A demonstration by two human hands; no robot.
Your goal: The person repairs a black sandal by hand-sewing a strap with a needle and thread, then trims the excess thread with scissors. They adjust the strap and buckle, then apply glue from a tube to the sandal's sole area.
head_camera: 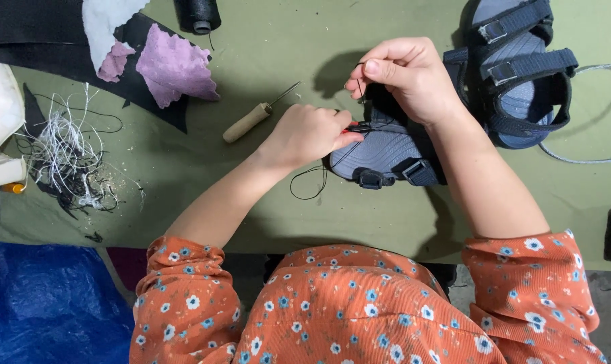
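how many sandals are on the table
2. One grey-blue sandal lies under the hands, at the table's middle; the left hand presses on it and the right hand pulls thread above it. The second sandal lies at the upper right.

1. We see a grey sandal [386,152] of matt woven webbing with dull plastic buckles.
2. Left of the sandal, an awl [255,120] has a pale, unvarnished wooden handle and a thin metal spike.
3. The table [271,47] wears matt olive cloth.
4. Beyond the awl, purple scraps [174,67] look fuzzy and rough-edged.
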